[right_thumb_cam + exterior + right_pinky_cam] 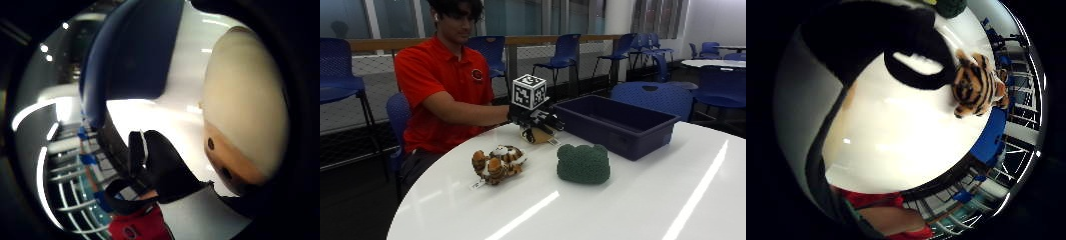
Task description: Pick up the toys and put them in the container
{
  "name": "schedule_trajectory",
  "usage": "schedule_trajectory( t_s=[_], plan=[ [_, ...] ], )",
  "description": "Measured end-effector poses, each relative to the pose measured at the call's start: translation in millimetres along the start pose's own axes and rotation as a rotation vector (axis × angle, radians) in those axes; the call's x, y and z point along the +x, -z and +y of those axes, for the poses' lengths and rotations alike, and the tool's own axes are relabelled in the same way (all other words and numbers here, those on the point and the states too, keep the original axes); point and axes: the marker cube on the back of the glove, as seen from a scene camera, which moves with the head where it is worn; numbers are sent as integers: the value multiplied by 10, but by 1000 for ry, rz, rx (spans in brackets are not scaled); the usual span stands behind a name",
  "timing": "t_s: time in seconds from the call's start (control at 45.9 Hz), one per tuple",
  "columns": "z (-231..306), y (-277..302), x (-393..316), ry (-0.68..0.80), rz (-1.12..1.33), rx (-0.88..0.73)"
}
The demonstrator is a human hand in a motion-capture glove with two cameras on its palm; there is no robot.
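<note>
Because the hand curls down over a tan toy just beside the bin, it seems to be grasping it for the lift (bin's open top waits alongside); tiger and green toy lie apart on the table.

Overhead lights streak long glare lines across the glossy white desk; the room behind is dimmer, and both palm views bend strongly at their edges.
</note>
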Motion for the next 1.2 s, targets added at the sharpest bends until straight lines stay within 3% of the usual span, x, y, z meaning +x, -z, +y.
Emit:
schedule_trajectory(
  t_s=[0.37,0.959,1.198],
  plan=[
    [-61,-244,-57,-50,113,-65],
    [-49,-173,-117,13,91,37],
    [-122,418,51,43,76,73]
  ],
)
